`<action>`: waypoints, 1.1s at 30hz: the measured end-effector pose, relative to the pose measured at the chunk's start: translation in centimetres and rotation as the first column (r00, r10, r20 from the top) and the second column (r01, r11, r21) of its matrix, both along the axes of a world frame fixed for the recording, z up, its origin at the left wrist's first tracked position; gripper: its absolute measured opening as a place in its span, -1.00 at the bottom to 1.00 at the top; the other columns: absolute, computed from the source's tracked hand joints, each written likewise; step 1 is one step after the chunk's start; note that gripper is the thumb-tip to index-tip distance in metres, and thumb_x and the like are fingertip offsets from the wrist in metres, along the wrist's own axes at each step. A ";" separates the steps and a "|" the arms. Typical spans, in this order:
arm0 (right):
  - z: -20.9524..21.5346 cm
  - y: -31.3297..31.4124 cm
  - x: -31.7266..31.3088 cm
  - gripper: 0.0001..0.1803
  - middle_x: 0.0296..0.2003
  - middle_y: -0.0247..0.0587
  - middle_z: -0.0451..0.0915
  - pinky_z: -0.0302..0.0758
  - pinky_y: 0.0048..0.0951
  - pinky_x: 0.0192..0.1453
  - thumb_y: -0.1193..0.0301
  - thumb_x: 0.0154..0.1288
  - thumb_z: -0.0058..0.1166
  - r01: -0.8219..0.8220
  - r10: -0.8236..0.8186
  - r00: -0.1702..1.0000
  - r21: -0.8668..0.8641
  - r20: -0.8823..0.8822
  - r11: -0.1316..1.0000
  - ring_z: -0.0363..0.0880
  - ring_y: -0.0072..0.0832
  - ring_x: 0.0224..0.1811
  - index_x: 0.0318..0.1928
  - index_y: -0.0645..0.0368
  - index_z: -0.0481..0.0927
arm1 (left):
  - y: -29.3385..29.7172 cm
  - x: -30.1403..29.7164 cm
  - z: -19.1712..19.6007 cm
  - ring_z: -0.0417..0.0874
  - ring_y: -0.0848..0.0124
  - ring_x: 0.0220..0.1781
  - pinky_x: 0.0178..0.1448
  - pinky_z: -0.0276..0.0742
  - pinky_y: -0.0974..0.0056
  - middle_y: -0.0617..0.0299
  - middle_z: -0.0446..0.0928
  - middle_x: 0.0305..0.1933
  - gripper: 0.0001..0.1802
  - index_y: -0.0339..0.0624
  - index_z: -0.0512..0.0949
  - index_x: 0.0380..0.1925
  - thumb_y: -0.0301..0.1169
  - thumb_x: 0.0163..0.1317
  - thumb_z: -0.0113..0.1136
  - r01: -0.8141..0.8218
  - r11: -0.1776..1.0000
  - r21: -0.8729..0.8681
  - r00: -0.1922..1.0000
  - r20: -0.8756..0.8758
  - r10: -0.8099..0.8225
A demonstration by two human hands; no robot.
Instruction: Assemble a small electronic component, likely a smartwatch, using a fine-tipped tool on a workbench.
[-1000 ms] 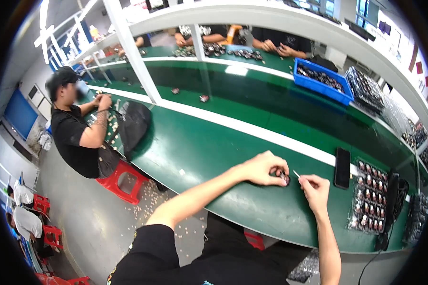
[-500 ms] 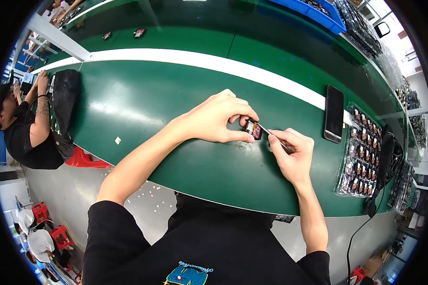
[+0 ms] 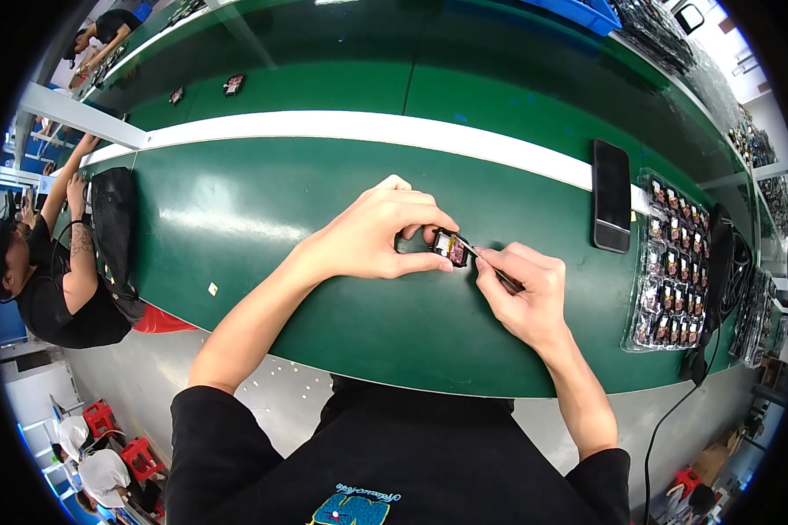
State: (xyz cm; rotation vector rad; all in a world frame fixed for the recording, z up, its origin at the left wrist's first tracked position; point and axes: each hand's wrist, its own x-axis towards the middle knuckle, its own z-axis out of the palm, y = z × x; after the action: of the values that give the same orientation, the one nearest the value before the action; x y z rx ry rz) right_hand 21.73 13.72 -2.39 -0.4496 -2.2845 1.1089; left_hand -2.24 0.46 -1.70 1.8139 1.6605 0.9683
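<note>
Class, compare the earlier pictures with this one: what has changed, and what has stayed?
The right hand has moved left, bringing its slim tool to the edge of the small dark part. The head camera's view has tipped downward. The left hand still holds the part; the phone and clear tray lie where they were.

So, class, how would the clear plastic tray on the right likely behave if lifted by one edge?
The tray looks thin and see-through, so it would probably flex. Its small parts stand in separate rows without visible fastening, so tilting might shift or spill them. It's broad and lies flat on the table, so a push would likely slide it.
</note>
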 end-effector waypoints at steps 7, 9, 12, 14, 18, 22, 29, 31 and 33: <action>0.0 0.1 0.2 -0.82 -0.55 -0.22 0.57 0.38 -0.37 -0.51 0.66 0.31 0.45 -0.016 0.017 1.000 0.048 -0.012 0.999 0.50 -0.51 -0.63 -0.08 0.34 0.88 | 0.0 0.2 -0.5 0.48 0.48 -0.34 0.15 0.37 0.23 0.47 0.64 -0.34 -0.50 -0.04 0.86 0.07 -0.21 0.14 0.80 -0.002 0.998 0.061 1.000 -0.025 0.004; -0.1 0.0 0.3 -0.81 -0.53 -0.20 0.58 0.39 -0.37 -0.50 0.65 0.31 0.46 -0.021 0.024 0.999 0.064 -0.033 0.998 0.51 -0.49 -0.61 -0.07 0.32 0.89 | 0.1 0.2 -0.4 0.48 0.48 -0.34 0.16 0.37 0.23 0.47 0.64 -0.34 -0.50 -0.03 0.86 0.07 -0.21 0.14 0.80 0.001 0.998 0.059 1.000 -0.028 0.001; 0.1 0.3 0.4 -0.83 -0.53 -0.26 0.58 0.39 -0.41 -0.48 0.64 0.34 0.45 -0.029 0.033 0.998 0.075 -0.050 0.997 0.52 -0.54 -0.59 -0.06 0.30 0.89 | 0.3 0.3 -0.1 0.49 0.46 -0.33 0.24 0.42 0.24 0.47 0.67 -0.31 -0.55 -0.02 0.84 0.02 -0.13 0.18 0.76 0.003 1.000 0.014 0.999 -0.050 -0.002; 0.7 0.2 0.3 -0.84 -0.51 -0.28 0.59 0.38 -0.44 -0.46 0.63 0.38 0.45 0.032 -0.030 0.994 0.021 -0.105 0.999 0.51 -0.58 -0.56 -0.05 0.30 0.88 | 0.0 0.2 -0.1 0.47 0.50 -0.31 0.19 0.36 0.24 0.49 0.63 -0.32 -0.46 -0.02 0.86 0.07 -0.16 0.09 0.81 -0.012 1.000 0.016 0.999 -0.040 0.012; 0.3 0.6 0.3 -0.84 -0.41 -0.32 0.65 0.39 -0.51 -0.38 0.60 0.50 0.41 0.102 -0.126 0.983 -0.174 -0.137 0.979 0.50 -0.67 -0.47 0.03 0.31 0.85 | 0.1 0.2 0.0 0.45 0.49 -0.31 0.22 0.37 0.24 0.51 0.62 -0.32 -0.44 0.02 0.86 0.09 -0.14 0.07 0.82 -0.003 1.000 -0.009 0.999 -0.040 0.002; 1.0 -0.2 0.1 -0.82 -0.24 -0.21 0.68 0.51 -0.44 -0.27 0.53 0.61 0.31 0.003 -0.010 0.998 -0.115 -0.057 0.993 0.56 -0.52 -0.39 0.12 0.30 0.77 | -0.1 1.3 0.9 0.46 0.48 -0.26 0.25 0.39 0.25 0.52 0.66 -0.23 -0.34 0.07 0.84 0.21 -0.05 0.09 0.81 -0.052 0.998 -0.040 0.997 -0.057 0.050; 1.5 -2.3 0.0 -0.47 -0.12 -0.20 0.77 0.76 -0.17 -0.06 0.28 0.24 0.59 0.018 -0.035 0.992 0.142 0.120 0.990 0.86 -0.15 -0.15 0.19 0.17 0.80 | -1.9 3.0 0.6 0.49 0.45 -0.18 0.42 0.37 0.21 0.51 0.70 -0.10 -0.14 0.14 0.64 0.51 -0.33 0.13 0.69 -0.168 0.985 -0.029 0.985 0.024 0.169; 1.5 -2.8 0.2 -0.49 -0.15 -0.22 0.76 0.74 -0.18 -0.09 0.26 0.20 0.63 0.064 -0.080 0.991 0.149 0.109 0.987 0.85 -0.19 -0.17 0.13 0.18 0.81 | -2.3 3.5 0.6 0.54 0.41 -0.12 0.53 0.37 0.15 0.48 0.71 -0.08 -0.16 0.12 0.64 0.50 -0.39 0.14 0.65 -0.187 0.982 -0.002 0.981 0.044 0.187; 1.9 -3.1 0.4 -0.50 -0.17 -0.23 0.75 0.74 -0.20 -0.08 0.25 0.19 0.64 0.093 -0.111 0.986 0.144 0.122 0.985 0.84 -0.23 -0.18 0.10 0.18 0.81 | -2.5 3.8 0.3 0.57 0.35 -0.09 0.62 0.37 0.08 0.46 0.73 -0.04 -0.16 0.11 0.64 0.50 -0.42 0.13 0.62 -0.183 0.983 0.017 0.982 0.052 0.182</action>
State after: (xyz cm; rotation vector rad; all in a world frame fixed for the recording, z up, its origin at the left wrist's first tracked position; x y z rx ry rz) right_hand 22.13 10.58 -0.54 -0.5915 -2.4023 0.8876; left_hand 1.55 -2.04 -1.44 1.6584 1.8164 1.1034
